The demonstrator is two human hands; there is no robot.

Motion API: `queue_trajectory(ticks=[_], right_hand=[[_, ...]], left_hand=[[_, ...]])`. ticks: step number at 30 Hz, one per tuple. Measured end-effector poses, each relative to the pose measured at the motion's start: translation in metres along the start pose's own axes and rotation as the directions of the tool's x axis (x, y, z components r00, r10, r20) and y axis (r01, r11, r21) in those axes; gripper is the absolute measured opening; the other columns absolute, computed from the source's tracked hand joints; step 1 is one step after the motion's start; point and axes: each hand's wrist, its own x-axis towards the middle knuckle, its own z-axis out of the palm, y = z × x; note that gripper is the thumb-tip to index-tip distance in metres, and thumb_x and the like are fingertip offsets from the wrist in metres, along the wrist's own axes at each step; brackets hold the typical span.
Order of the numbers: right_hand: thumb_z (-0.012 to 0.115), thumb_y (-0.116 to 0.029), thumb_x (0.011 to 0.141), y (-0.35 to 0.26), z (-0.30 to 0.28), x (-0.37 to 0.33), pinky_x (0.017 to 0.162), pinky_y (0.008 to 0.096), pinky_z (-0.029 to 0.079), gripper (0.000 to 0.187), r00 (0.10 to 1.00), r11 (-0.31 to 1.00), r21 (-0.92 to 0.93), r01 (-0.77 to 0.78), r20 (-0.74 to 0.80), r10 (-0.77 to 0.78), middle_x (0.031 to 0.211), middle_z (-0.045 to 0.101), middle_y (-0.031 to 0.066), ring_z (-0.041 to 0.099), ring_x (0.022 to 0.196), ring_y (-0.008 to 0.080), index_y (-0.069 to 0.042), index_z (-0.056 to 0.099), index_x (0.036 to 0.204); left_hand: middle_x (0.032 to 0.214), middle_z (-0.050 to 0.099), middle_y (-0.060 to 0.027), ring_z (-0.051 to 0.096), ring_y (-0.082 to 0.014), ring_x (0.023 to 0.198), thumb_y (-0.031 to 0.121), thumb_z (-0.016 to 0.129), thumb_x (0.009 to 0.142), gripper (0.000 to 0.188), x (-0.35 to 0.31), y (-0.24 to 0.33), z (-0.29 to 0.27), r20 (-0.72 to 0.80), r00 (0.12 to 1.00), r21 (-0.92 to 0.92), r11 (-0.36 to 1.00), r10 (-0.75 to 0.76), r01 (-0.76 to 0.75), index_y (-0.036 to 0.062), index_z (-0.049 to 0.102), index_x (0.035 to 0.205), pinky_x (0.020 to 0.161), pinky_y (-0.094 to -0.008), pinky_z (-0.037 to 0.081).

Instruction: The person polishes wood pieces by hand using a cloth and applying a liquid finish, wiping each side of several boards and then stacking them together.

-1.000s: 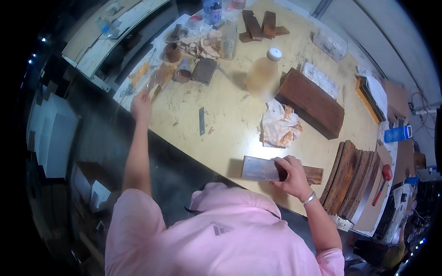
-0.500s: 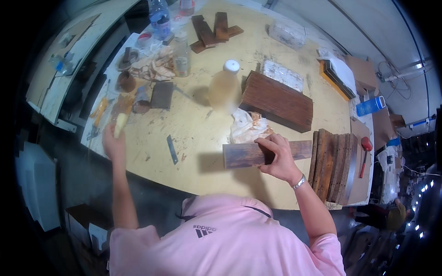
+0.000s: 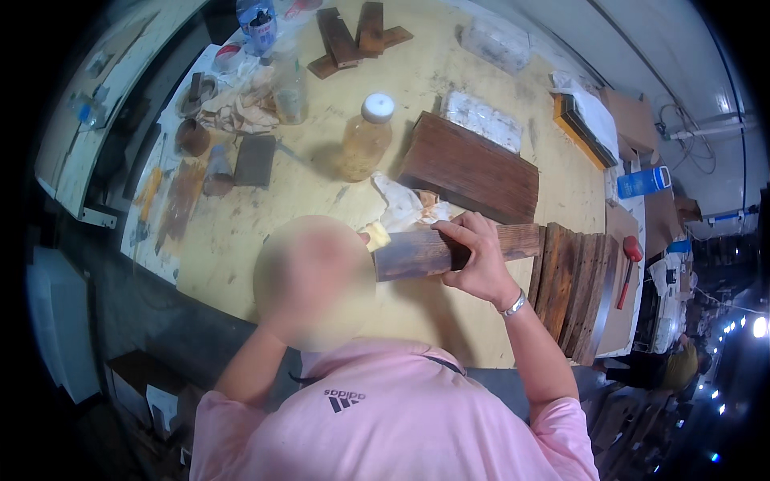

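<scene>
My right hand (image 3: 483,264) grips a dark-stained wooden board (image 3: 401,255) across its top, thumb and fingers on opposite long edges, and holds it above the table. At the board's left end my left hand (image 3: 317,272) is mostly blurred; a fingertip shows against a pale yellow sponge-like pad (image 3: 376,236) in its grip. The pad meets the board's left end or is very near it. Just behind the board lies a crumpled, brown-stained white cloth (image 3: 401,204). Beyond that stand a thick dark wooden block (image 3: 473,168) and a white-capped bottle (image 3: 367,140) of amber liquid.
Several stained boards (image 3: 569,289) stand in a row at the right, beside a red-headed tool (image 3: 631,250). Brown boards (image 3: 340,38) are piled at the back. A dark sanding block (image 3: 255,160), small cups (image 3: 192,138) and crumpled paper (image 3: 237,108) occupy the left side.
My left hand has swung right from the table's left side, bringing the yellow pad to the board's left end. My right hand still holds the board, nearly in place.
</scene>
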Motion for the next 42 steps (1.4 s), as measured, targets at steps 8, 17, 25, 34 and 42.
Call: queue_trajectory(ticks=[8,17,25,34,42], right_hand=[[0.074,-0.008,0.048,0.017,-0.006,-0.01,0.093,0.0355,0.035,0.065,0.998,0.999,-0.049,-0.014,-0.06,0.011,0.096,0.057,0.0066,0.052,0.095,0.0257,-0.008,0.07,0.113],[0.082,-0.012,0.054,0.011,-0.007,-0.012,0.089,0.0374,0.037,0.056,0.997,0.996,-0.079,0.034,-0.073,-0.04,0.095,0.059,0.007,0.054,0.093,0.0281,-0.01,0.07,0.109],[0.078,-0.009,0.051,0.011,0.002,-0.018,0.092,0.0373,0.037,0.061,0.998,0.999,0.023,-0.03,-0.048,0.031,0.093,0.058,0.0061,0.054,0.093,0.0266,-0.009,0.07,0.111],[0.074,-0.007,0.052,0.005,0.003,-0.022,0.088,0.0373,0.038,0.057,0.995,1.0,0.018,-0.021,-0.096,0.023,0.095,0.058,0.0083,0.053,0.093,0.0287,-0.009,0.069,0.109],[0.077,-0.008,0.051,-0.004,0.007,-0.026,0.087,0.0371,0.038,0.059,0.99,0.999,-0.005,-0.043,-0.136,0.042,0.095,0.059,0.0074,0.053,0.093,0.0281,-0.009,0.069,0.11]], left_hand=[[0.091,0.058,-0.0096,0.059,-0.0231,0.076,-0.009,0.071,0.065,0.043,-0.032,0.007,0.01,0.131,0.991,-0.101,0.994,-0.035,0.049,0.0068,0.075,0.105,0.064,-0.0318,0.048],[0.087,0.058,-0.0086,0.059,-0.0234,0.077,-0.006,0.07,0.069,0.04,-0.026,0.005,0.012,0.205,0.978,-0.075,0.997,0.048,-0.033,0.0114,0.076,0.105,0.063,-0.0321,0.047],[0.09,0.058,-0.0089,0.059,-0.0247,0.078,-0.005,0.071,0.073,0.037,-0.007,-0.005,0.012,-0.005,0.998,-0.03,0.998,-0.062,0.062,0.0108,0.075,0.105,0.065,-0.0319,0.047],[0.094,0.06,-0.0092,0.06,-0.0263,0.082,-0.011,0.067,0.066,0.047,-0.024,-0.018,0.015,-0.016,0.999,0.033,0.999,-0.032,0.032,0.0104,0.074,0.108,0.067,-0.0339,0.049],[0.093,0.06,-0.0102,0.06,-0.0263,0.081,-0.011,0.068,0.066,0.046,-0.013,-0.015,0.01,-0.022,0.999,0.017,0.999,0.031,-0.031,0.01,0.075,0.106,0.067,-0.0353,0.049]])
